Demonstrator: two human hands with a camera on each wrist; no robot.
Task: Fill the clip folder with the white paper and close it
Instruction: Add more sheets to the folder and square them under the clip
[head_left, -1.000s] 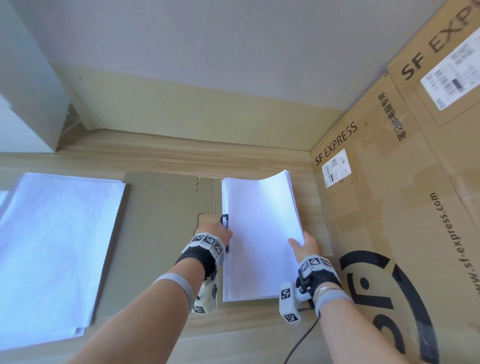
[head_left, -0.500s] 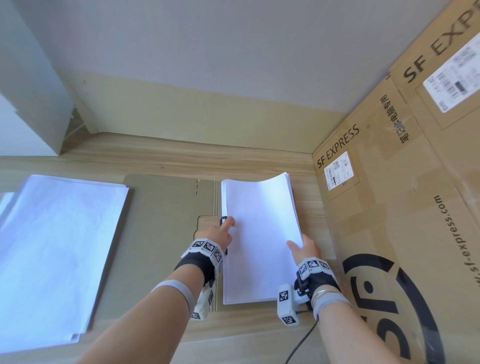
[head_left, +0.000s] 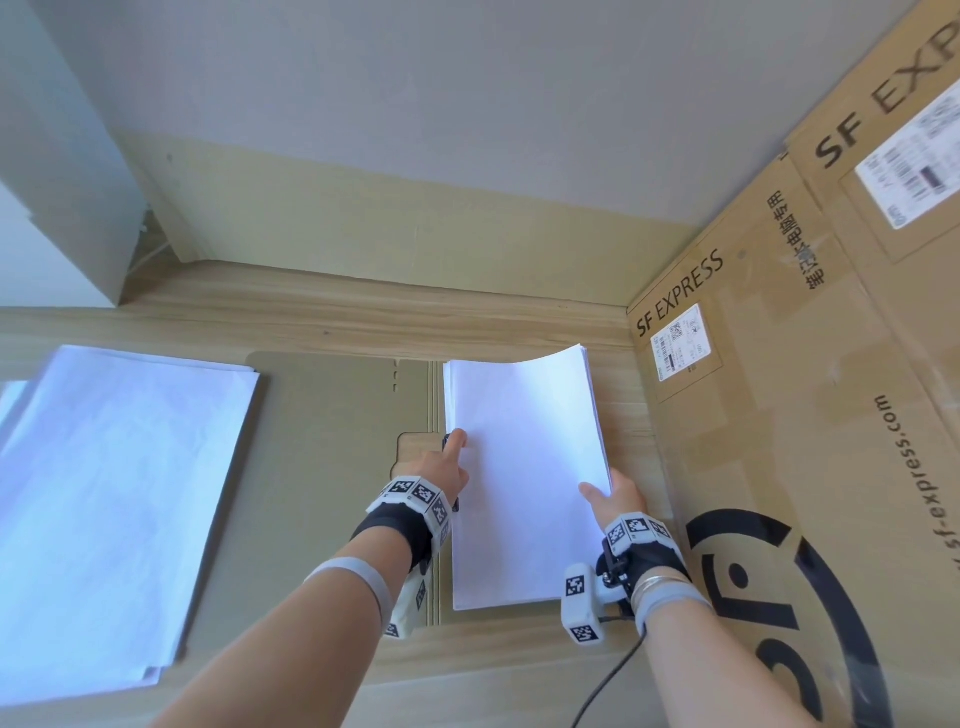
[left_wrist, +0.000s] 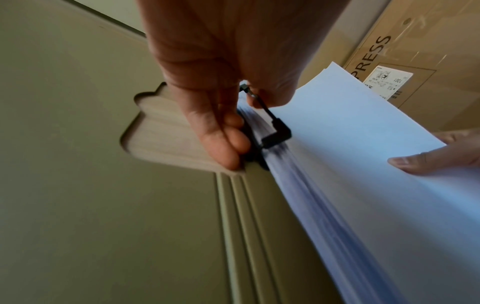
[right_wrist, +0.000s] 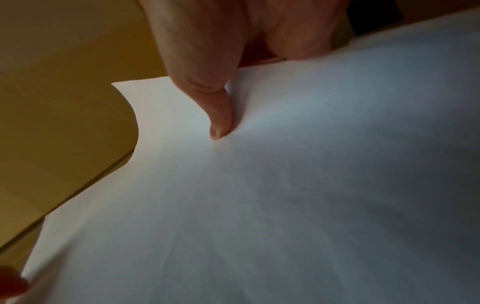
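The clip folder (head_left: 332, 467) is laid open and flat on the desk (head_left: 363, 317). A stack of white paper (head_left: 524, 467) is set on its right half, with its long side pointing away from the person, toward the wall (head_left: 467, 130). The stack's far right corner is curled up a little.

The stack's left edge is met by the left hand (head_left: 444, 470). In the left wrist view its fingers (left_wrist: 223, 142) are curled at the black clip (left_wrist: 275, 133), which is pressed over the paper's edge. The right edge is pinched by the right hand (head_left: 615, 499), with the thumb (right_wrist: 221, 115) laid on top.

A second pile of paper (head_left: 114, 493) is seen well to the left. A big brown cardboard box (head_left: 805, 415) is stood just right of the folder.
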